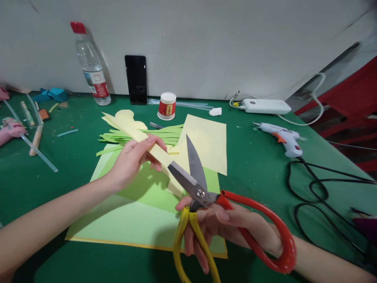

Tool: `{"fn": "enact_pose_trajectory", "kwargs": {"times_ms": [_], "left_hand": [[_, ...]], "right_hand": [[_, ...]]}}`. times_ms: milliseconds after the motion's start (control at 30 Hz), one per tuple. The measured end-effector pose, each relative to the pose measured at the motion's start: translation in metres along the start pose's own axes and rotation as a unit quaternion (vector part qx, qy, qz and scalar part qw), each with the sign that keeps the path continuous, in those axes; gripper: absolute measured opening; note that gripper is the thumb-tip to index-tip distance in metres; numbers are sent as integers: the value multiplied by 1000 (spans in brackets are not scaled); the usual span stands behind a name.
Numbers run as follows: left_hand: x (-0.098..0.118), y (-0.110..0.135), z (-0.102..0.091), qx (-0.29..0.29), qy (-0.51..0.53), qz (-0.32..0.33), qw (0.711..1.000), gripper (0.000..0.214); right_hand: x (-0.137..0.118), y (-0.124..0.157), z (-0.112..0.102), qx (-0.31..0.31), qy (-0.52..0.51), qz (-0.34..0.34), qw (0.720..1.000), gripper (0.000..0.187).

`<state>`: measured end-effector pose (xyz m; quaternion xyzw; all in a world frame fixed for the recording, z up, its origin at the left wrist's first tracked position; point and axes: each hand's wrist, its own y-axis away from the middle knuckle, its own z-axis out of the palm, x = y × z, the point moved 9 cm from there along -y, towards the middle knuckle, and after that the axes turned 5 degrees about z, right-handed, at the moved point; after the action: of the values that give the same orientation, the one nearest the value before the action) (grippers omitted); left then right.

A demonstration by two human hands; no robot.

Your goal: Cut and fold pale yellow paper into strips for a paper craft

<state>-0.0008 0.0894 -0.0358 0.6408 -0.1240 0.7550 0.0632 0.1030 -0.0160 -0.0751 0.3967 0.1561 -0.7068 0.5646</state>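
Observation:
My left hand [138,157] pinches a long folded strip of pale yellow paper [160,155], which slants from upper left to lower right. In my right hand [232,224] are scissors [200,193] with one red and one yellow handle. Their blades stand apart, and the lower blade lies at the strip's near end. Whether the paper is between the blades I cannot tell. Beneath the hands lie green sheets [118,218], a pale yellow sheet [210,137] and a bundle of green paper strips [118,136]. Yellow cut-out paper with rounded edges [125,115] sits behind the bundle.
Along the wall stand a water bottle [96,74], a black phone [136,80] and a red-and-white paper cup [167,106]. A white power strip [265,106] and a glue gun [281,137] with a looping black cable are right. A pink glue gun [11,129] lies left.

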Motion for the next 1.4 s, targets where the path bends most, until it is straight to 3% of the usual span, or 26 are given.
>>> {"fn": "enact_pose_trajectory", "kwargs": {"times_ms": [100, 400, 533, 667, 767, 867, 1100, 1267, 1400], "left_hand": [[-3, 4, 9, -25, -5, -18, 1000, 24], [0, 10, 9, 9, -18, -38, 999, 10], [-3, 10, 9, 10, 9, -56, 998, 11], [-6, 11, 13, -18, 25, -72, 997, 10], [-8, 12, 16, -46, 0, -86, 995, 6], [-6, 12, 16, -59, -40, -80, 994, 7], [7, 8, 12, -86, -98, -35, 991, 15], [0, 10, 14, -103, -89, -48, 990, 27], [-4, 16, 18, -87, -69, -67, 992, 16]], "right_hand": [[2, 1, -2, -5, 9, -9, 1000, 47], [-9, 10, -4, 43, 103, -35, 993, 36], [-10, 9, -3, 26, 98, -32, 994, 38], [-12, 10, -3, 10, 97, -43, 994, 45], [-19, 13, -5, 46, 163, -58, 984, 35], [-25, 15, -3, 63, 227, -54, 970, 36], [-25, 18, -6, 70, 173, -59, 981, 33], [-21, 16, -2, 41, 181, -45, 982, 31], [-18, 14, -1, 49, 149, -40, 987, 31]]}}
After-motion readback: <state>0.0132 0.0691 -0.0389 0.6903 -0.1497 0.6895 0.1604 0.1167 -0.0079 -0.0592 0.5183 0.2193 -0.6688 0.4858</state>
